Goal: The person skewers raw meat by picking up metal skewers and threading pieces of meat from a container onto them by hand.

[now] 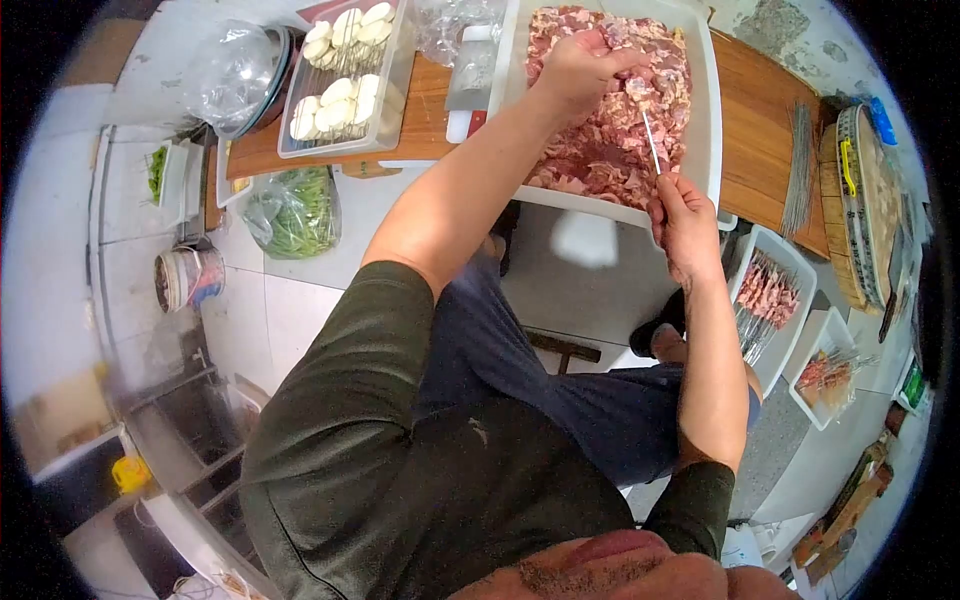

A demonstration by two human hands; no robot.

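A white tub point(708, 120) of raw cut meat point(575, 150) stands before me on the wooden table. Over the meat, my left hand point(580, 78) is closed with its fingertips pinching a piece of meat. My right hand point(687, 225), at the tub's near right edge, has its fingers wrapped round a thin metal skewer point(654, 145). The skewer slants up and left toward my left fingertips, where meat appears to sit at its far end. Exactly how far the skewer passes through it is hard to make out.
At left on the table point(430, 100) sits a clear bin point(400, 120) of skewered white slices. Bare metal skewers point(798, 170) lie at right. Below them a white tray point(800, 262) holds meat skewers. A bag of green vegetables point(300, 215) and a bucket point(188, 278) are at lower left.
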